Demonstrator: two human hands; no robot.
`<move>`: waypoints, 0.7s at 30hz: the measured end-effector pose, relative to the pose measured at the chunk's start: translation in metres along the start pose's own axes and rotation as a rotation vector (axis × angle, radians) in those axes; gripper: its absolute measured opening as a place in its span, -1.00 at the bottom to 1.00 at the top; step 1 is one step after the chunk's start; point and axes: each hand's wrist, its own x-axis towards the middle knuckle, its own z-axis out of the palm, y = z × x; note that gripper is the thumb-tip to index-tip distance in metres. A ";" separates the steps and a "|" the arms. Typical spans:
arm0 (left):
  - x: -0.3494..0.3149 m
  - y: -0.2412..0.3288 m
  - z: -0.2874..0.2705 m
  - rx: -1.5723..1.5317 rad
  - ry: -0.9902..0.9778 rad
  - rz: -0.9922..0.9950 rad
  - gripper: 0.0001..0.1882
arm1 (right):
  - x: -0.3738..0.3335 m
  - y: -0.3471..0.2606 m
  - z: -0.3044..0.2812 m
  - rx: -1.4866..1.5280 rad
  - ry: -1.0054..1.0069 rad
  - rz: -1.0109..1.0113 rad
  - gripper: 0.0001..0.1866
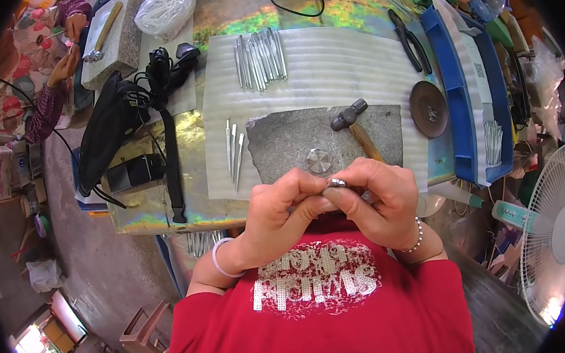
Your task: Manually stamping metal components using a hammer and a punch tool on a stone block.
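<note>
While both hands meet just past the slab's near edge, close to the red shirt (321,279), the left hand (290,204) and right hand (387,201) pinch one small metal piece (338,182) between them. Right grip: closed on the piece, thumb and fingers. Left grip: fingertips pinched together at the piece's left side, fingers bent; exact contact hidden. Piece is raised, its shape mostly covered by fingers.

Past the hands, a grey stone slab (279,133) lies on a white foam sheet (325,60) over the desk (209,218). On the slab: a round silvery disc (319,160) near the left hand, plus a hammer (360,135), wooden handle running toward the right hand. Left of slab, three thin metal rods (233,153); farther up, a bunch of similar silvery strips (260,60). Upper right, dark-handled pliers (409,42) and a brown dish (423,106) with small bits inside, beside a blue tray (456,120). Left side of desk: black bag (102,132) with strap, stone block (122,41) carrying a second hammer (103,33). Far left, a co-worker's hands (67,67) near each other, details too small. White fan (560,231) at far right.
</note>
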 end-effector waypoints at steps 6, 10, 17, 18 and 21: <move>0.002 -0.003 -0.002 -0.054 -0.021 -0.053 -0.90 | 0.000 0.003 0.001 0.015 0.003 0.038 -0.92; 0.002 -0.006 0.000 -0.133 -0.027 -0.098 -0.91 | -0.004 0.009 0.004 0.196 -0.012 0.214 -0.92; 0.000 -0.009 -0.009 -0.185 -0.104 -0.221 -0.85 | 0.005 0.018 0.003 0.581 -0.063 0.559 -0.87; 0.002 -0.007 -0.011 -0.210 -0.117 -0.258 -0.85 | 0.008 0.018 0.004 0.596 -0.048 0.587 -0.85; 0.006 0.006 -0.013 -0.290 -0.118 -0.419 -0.87 | 0.008 0.026 0.010 0.689 -0.029 0.654 -0.84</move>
